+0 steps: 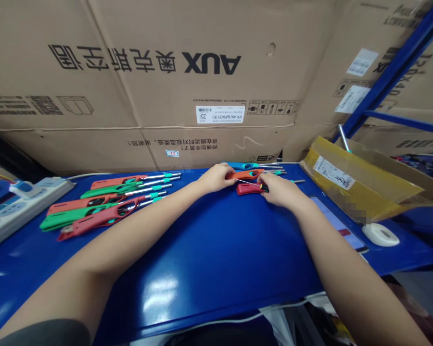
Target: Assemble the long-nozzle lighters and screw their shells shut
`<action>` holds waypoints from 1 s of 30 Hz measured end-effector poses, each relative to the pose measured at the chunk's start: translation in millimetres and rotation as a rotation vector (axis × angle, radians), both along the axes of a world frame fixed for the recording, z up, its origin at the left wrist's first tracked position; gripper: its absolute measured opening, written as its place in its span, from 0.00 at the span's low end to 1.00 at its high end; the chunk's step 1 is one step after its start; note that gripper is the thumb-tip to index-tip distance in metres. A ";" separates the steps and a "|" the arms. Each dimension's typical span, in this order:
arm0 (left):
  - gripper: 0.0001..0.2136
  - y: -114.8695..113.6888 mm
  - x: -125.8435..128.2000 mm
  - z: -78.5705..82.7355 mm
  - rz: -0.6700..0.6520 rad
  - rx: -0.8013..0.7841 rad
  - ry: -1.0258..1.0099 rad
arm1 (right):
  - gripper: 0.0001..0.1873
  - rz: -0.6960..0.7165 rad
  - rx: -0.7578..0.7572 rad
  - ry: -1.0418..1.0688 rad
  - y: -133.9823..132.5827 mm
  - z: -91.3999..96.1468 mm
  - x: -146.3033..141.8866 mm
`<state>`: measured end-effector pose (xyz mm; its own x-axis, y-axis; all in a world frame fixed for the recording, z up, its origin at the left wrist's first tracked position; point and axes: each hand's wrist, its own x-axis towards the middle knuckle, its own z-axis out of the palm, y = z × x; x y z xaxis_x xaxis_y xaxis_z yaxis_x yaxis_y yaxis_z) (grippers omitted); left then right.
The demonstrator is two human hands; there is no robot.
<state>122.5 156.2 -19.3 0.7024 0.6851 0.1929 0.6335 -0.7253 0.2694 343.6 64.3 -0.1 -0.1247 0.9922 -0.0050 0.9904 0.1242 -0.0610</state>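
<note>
At the back of the table my left hand (218, 178) is closed, its fingertips on the handle end of an orange gas lighter (243, 175). My right hand (279, 190) is closed on a small screwdriver (250, 183). Its thin silver shaft points left towards my left fingers, and most of its handle is hidden. Just under the shaft lies a red gas lighter (247, 189), partly covered by my right hand. Behind both hands rests a blue gas lighter (240, 166). More lighters, red, orange and green (63, 219), lie in a row left of my left arm.
A tall cardboard box (147, 96) stands along the back edge. To the right are an open yellow-taped carton (364, 192), a phone (337, 223) and a white rounded device (380, 234). A power strip (32, 202) with a plug sits at the left. A blue rack post (393, 62) rises at right.
</note>
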 end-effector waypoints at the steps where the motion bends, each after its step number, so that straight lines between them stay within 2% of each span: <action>1: 0.16 -0.1 -2.0 0.9 0.009 -0.008 -0.016 | 0.17 -0.002 0.002 -0.003 0.7 -0.7 0.7; 6: 0.14 -7.2 -20.1 1.3 0.052 -0.057 -0.103 | 0.14 0.012 0.040 0.008 0.8 -0.5 1.6; 9: 0.11 -17.0 -36.4 1.5 0.081 -0.075 -0.183 | 0.13 0.019 0.097 0.038 -0.5 3.0 0.4; 12: 0.13 -29.6 -56.9 5.0 0.113 -0.093 -0.249 | 0.13 0.001 0.160 0.069 0.3 5.3 -0.1; 14: 0.15 -40.0 -72.9 8.4 0.134 -0.103 -0.279 | 0.13 -0.009 0.193 0.087 1.6 4.8 -0.3; 17: 0.17 -60.3 -99.0 12.6 0.152 -0.127 -0.304 | 0.19 -0.005 0.221 0.106 2.4 1.1 -2.8; 21: 0.17 -94.6 -128.9 12.8 0.179 -0.160 -0.324 | 0.25 0.085 0.215 0.121 -0.6 -5.7 -14.9; 25: 0.15 -125.5 -142.6 9.7 0.180 -0.211 -0.325 | 0.15 0.209 0.188 0.110 -5.3 -8.0 -30.3; 30: 0.13 -146.4 -143.8 11.5 0.178 -0.339 -0.236 | 0.08 0.325 0.081 0.073 -11.9 -2.1 -29.8</action>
